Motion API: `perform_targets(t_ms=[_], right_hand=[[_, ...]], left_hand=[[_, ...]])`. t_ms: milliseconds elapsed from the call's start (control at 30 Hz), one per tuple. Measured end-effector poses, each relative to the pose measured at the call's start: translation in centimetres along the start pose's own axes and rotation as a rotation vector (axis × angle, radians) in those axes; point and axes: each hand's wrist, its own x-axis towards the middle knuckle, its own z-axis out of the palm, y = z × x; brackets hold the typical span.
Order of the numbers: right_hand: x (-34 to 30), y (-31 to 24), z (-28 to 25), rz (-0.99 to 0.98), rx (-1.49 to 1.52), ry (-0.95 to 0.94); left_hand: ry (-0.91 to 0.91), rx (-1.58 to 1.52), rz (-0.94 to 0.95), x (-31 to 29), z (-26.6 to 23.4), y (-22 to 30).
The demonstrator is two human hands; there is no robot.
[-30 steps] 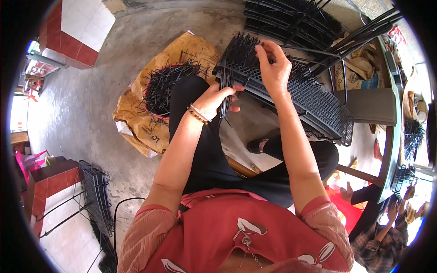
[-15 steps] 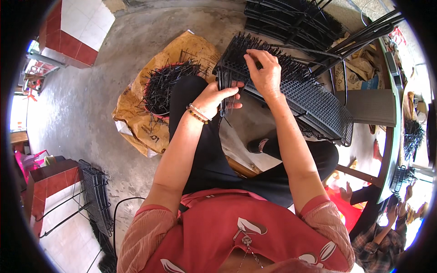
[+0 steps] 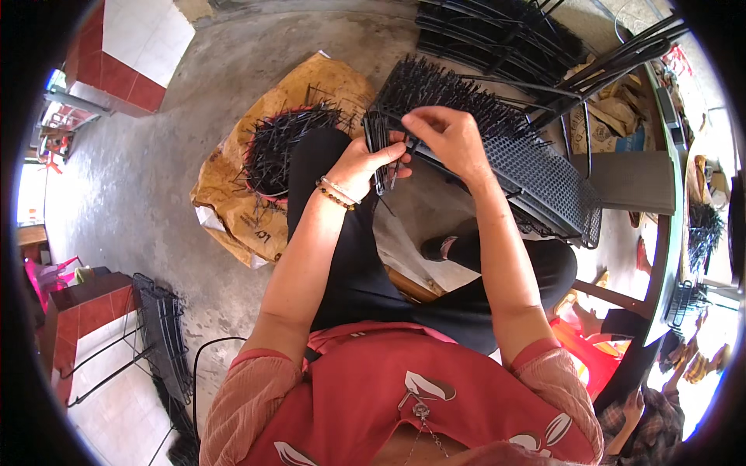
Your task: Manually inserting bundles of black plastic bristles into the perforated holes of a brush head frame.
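The strips [image 3: 376,151] are thin, black and mostly straight, bunched lengthwise in the left hand [image 3: 357,167], with one at a slant just right of the bunch. Beside them is the panel [image 3: 536,175], long, black and full of small holes, running diagonally from upper left to lower right. Dense black bristles [image 3: 466,97] stick up from its far side; bare holes show nearer.

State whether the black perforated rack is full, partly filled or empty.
Partly filled: black strips crowd the left portion of the rack, while holes toward its right end show bare.
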Motion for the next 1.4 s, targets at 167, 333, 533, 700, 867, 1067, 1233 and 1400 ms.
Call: perform_targets(t_ms=[167, 333, 533, 700, 867, 1067, 1233, 1400], right_hand=[[0.2, 0.3, -1.5, 0.122, 0.353, 0.083], [1.4, 0.0, -2.7, -0.103, 0.197, 0.387], [2.3, 1.4, -2.3, -0.257, -0.044, 0.470], [2.4, 1.9, -1.6, -0.259, -0.061, 0.447], [2.3, 1.6, -1.3, -0.307, -0.115, 0.438], [2.3, 2.3, -0.7, -0.527, -0.405, 0.458], [2.3, 2.4, -0.3, -0.658, -0.505, 0.466], [2.5, 2.3, -0.5, -0.623, -0.525, 0.485]], left_hand=[[0.006, -0.047, -0.036, -0.1, 0.9, 0.1], [-0.084, 0.064, -0.101, -0.3, 0.3, -0.1], [-0.116, 0.065, -0.116, 0.1, 0.4, -0.3], [-0.106, 0.003, -0.137, 0.3, -0.1, -0.5], [-0.102, 0.027, -0.147, 0.4, -0.1, -0.4], [-0.087, 0.039, -0.152, 0.2, 0.4, 0.0], [-0.093, 0.094, -0.134, 0.1, 0.3, 0.1], [-0.098, 0.084, -0.143, 0.1, 0.3, 0.1]])
